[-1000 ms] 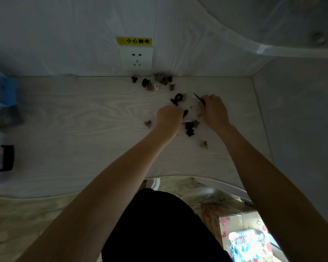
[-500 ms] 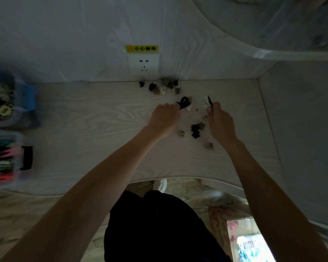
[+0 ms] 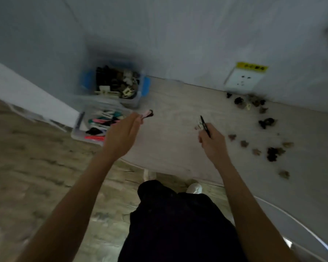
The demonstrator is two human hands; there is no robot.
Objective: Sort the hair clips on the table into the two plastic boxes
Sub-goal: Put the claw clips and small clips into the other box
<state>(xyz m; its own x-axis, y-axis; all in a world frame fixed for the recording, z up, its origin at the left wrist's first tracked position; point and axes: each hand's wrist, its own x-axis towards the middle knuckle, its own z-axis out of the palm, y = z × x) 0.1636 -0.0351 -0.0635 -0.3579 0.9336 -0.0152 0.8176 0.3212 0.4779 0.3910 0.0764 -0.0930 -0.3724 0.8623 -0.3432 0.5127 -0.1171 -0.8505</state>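
Note:
My left hand (image 3: 121,135) pinches a small pink and black hair clip (image 3: 147,114) above the table, just right of the near plastic box (image 3: 78,127), which holds flat coloured clips. My right hand (image 3: 212,142) grips a long black clip (image 3: 205,126) together with a small pale one, over the table's middle. The far plastic box (image 3: 142,86), with blue latches, holds dark and pale claw clips. Several small claw clips (image 3: 266,122) lie scattered on the table at the right.
A wall socket (image 3: 242,80) with a yellow label sits above the clips by the back wall. The table's curved front edge (image 3: 170,172) runs above my legs and white shoes. Wood-look floor lies to the left.
Both hands left the clip pile at the right and swung left with clips in them. The view turned left, so both boxes came into sight.

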